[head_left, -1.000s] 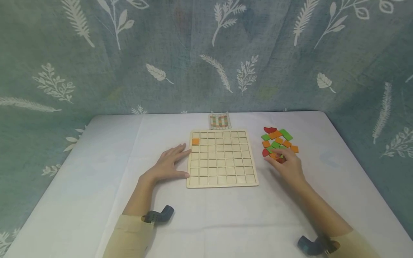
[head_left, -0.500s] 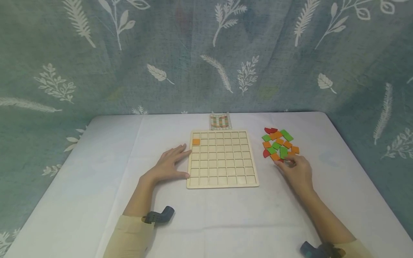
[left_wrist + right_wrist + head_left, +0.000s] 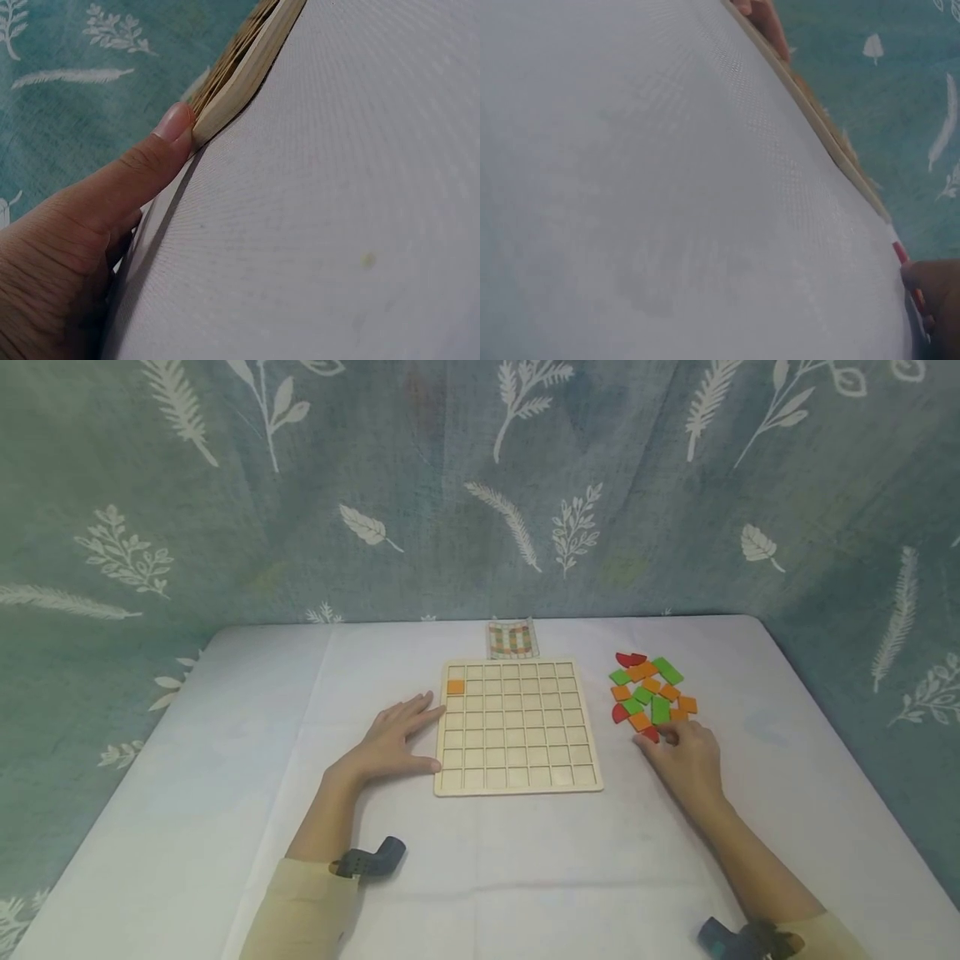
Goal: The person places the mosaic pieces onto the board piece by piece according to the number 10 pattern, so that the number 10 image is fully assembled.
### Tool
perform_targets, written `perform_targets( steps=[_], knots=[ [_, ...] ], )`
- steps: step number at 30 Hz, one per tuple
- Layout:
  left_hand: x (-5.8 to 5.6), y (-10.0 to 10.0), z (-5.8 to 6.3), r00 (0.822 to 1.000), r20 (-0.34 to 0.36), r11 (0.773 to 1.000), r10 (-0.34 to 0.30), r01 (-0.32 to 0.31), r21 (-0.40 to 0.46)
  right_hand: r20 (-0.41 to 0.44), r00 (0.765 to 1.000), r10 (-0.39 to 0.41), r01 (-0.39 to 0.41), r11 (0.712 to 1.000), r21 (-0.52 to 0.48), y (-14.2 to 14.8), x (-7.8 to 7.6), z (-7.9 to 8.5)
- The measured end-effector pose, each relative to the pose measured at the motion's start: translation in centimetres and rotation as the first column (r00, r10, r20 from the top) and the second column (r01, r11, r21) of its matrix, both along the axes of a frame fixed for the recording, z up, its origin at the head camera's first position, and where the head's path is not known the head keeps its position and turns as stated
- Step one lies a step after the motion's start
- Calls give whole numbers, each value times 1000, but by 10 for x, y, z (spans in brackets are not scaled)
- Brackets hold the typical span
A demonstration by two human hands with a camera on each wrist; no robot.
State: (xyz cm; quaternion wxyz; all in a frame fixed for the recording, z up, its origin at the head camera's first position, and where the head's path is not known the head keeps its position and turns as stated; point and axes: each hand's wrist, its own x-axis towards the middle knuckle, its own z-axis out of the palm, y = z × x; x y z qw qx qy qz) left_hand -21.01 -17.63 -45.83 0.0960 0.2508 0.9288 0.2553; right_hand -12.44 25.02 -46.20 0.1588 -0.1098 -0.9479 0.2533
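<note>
The pale wooden grid board [image 3: 517, 792] lies on the table with one orange square tile [image 3: 455, 687] in its left column. My left hand [image 3: 390, 743] is spread at the board's left side, thumb and fingertips against the edge; in the left wrist view the thumb [image 3: 150, 161] touches a corner. Over on the right, my right hand [image 3: 686, 764] is at the near edge of a pile of tiles, its thumb and fingers curled about a red tile [image 3: 651, 735]. Red also shows between thumb and finger in the right wrist view. The hand hides part of that tile.
Green tiles [image 3: 660, 710], orange tiles [image 3: 640, 722] and red tiles [image 3: 619, 713] lie loosely together right of the board. A small patterned card [image 3: 512, 639] stands behind the board. White cloth [image 3: 517, 868] covers the table, and a leafy curtain [image 3: 435, 527] hangs behind.
My right hand has moved right and slightly nearer from over the pile to its near edge, uncovering several tiles. Lately it has barely shifted. My left hand has stayed at the board.
</note>
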Motion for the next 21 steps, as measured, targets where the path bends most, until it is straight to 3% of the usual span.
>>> perform_targets(
  steps=[11,21],
  knots=[
    [-1,3,2,1000,20,1000,18,-18,1,176,983,50,-35,996,-87,3,6,16],
    [0,2,4,1000,13,1000,10,-10,2,190,971,143,-116,983,-144,-1,10,15]
  ],
)
